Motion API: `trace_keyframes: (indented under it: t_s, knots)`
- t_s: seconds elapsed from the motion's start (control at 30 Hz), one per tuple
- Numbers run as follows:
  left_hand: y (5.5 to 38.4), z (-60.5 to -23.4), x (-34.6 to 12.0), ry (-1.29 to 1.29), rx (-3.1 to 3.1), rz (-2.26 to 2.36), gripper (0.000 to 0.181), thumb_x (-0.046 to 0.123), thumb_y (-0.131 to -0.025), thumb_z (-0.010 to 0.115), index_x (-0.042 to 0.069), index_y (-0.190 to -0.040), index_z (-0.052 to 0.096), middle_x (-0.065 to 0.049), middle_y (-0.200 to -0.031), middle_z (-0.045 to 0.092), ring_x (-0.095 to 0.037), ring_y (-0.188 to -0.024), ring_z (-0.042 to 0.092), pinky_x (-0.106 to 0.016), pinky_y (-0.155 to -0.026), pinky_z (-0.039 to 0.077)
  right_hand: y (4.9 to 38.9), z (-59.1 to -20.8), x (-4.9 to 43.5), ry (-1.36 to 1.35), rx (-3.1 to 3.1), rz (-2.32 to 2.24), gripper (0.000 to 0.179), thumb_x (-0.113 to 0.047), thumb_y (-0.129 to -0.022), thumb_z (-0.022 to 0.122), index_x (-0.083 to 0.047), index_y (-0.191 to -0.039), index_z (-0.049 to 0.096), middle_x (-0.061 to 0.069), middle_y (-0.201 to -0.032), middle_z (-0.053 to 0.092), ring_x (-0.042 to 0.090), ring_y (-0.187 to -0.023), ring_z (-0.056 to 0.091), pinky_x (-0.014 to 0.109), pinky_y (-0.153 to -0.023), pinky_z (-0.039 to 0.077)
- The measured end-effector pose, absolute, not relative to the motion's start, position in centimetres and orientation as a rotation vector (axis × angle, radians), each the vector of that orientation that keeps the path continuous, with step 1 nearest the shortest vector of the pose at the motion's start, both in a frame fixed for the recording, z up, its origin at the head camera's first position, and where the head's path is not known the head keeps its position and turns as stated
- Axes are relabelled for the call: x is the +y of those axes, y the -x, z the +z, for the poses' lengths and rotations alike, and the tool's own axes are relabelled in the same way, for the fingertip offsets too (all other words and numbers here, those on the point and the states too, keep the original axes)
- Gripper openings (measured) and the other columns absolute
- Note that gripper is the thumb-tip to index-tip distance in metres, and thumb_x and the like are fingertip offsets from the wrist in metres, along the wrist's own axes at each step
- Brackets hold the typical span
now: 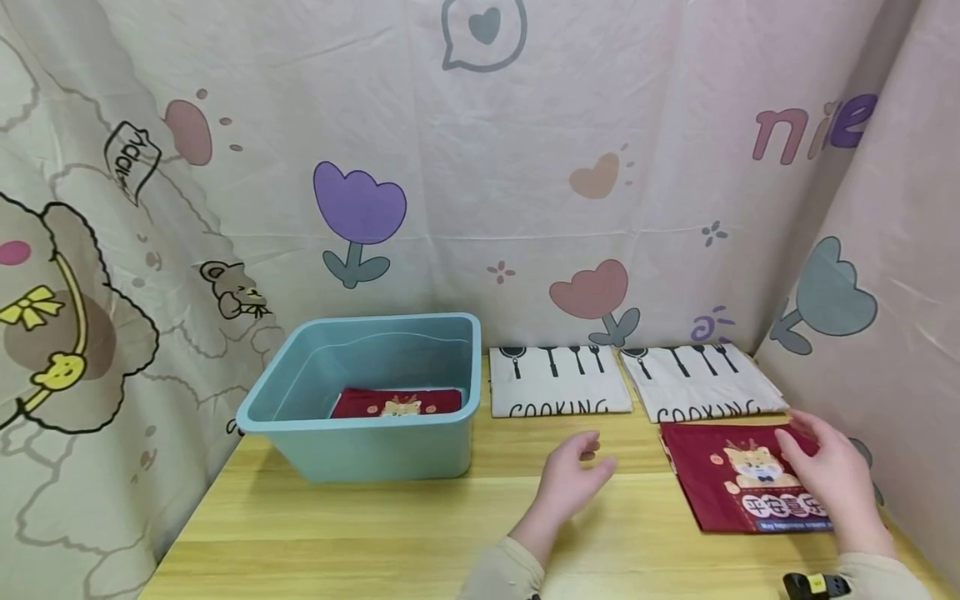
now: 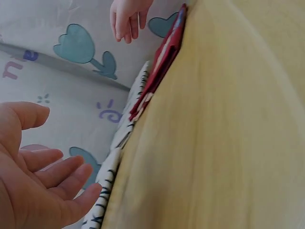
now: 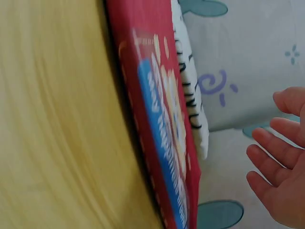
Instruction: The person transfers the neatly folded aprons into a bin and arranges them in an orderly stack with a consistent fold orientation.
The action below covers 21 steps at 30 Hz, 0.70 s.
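Observation:
A folded dark red cloth (image 1: 716,492) with a cartoon animal and white lettering lies flat at the right of the table. Over its right part hovers my right hand (image 1: 832,467), its fingers relaxed and holding nothing; the right wrist view shows a gap between fingers and cloth. My left hand (image 1: 570,475) is in the air left of that cloth, fingers loosely bent with nothing in them. In the blue-green plastic bin (image 1: 375,450) at the left lies another red cloth (image 1: 360,403) with a similar print.
Behind the red cloth lie two folded white cloths printed with utensils and "COOKING": a left one (image 1: 558,387) and a right one (image 1: 701,387). A printed curtain (image 1: 480,167) hangs behind and along both sides of the wooden table (image 1: 337,533).

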<state>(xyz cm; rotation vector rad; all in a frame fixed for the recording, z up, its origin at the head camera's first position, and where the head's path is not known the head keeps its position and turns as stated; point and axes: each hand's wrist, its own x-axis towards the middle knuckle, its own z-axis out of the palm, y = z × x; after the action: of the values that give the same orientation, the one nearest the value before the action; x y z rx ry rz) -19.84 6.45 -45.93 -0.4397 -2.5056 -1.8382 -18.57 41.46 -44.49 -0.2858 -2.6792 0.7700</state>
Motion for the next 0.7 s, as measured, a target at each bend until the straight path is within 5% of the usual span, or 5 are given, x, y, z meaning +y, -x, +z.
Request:
trace_keyframes:
  t_s: [0.7]
  knots:
    - [18.2,-46.4,13.0,0.276,-2.499,-2.132,0.047,0.014,-0.081,0.079,0.000,-0.123,0.064,-0.008,-0.108,0.069,-0.014,-0.092,0.064,-0.026,-0.080,0.053,19.2,-46.0,47.0,0.517,-2.942,0.803,0.072,-0.036,-0.099,0.055,0.020,-0.136,0.031,0.046,-0.127,0.034,0.059,-0.111,0.037,0.071,-0.090,0.038]
